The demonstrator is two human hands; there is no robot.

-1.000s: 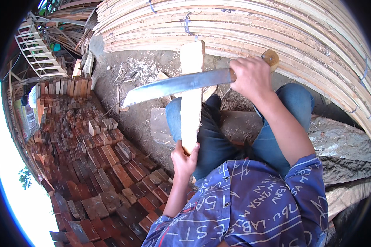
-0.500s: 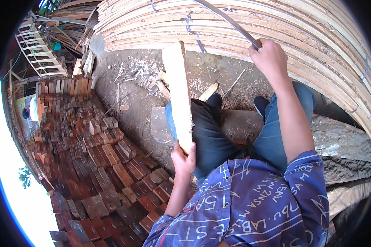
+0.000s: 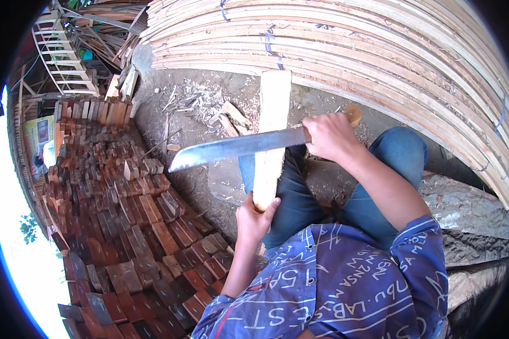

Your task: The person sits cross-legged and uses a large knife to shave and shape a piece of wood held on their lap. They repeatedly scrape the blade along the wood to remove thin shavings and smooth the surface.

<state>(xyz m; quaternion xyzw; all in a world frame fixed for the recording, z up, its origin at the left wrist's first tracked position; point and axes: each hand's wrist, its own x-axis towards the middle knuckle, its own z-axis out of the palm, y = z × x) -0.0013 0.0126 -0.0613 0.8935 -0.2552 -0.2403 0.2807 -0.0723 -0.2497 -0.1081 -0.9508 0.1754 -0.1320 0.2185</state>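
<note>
My left hand (image 3: 254, 219) grips the near end of a pale wooden board (image 3: 274, 107), with the thumb along its right edge. The board stands up and away from me by my left thigh. My right hand (image 3: 329, 135) is wrapped round the handle of a machete (image 3: 232, 149), whose wooden butt sticks out to the right of the fist. The broad steel blade points left and crosses in front of the board's middle. Whether its edge touches the wood I cannot tell.
Stacked dark reddish wood blocks (image 3: 113, 237) fill the left side. Long pale strips (image 3: 367, 51), tied in bundles, lie across the far side. Wood shavings (image 3: 195, 101) and offcuts (image 3: 235, 114) litter the ground. A rough log (image 3: 475, 198) lies at the right; a ladder-like frame (image 3: 65, 53) stands far left.
My right hand has swung down and left, bringing the machete from raised at the far right to across the board. The board has turned slightly, its far end shifting right.
</note>
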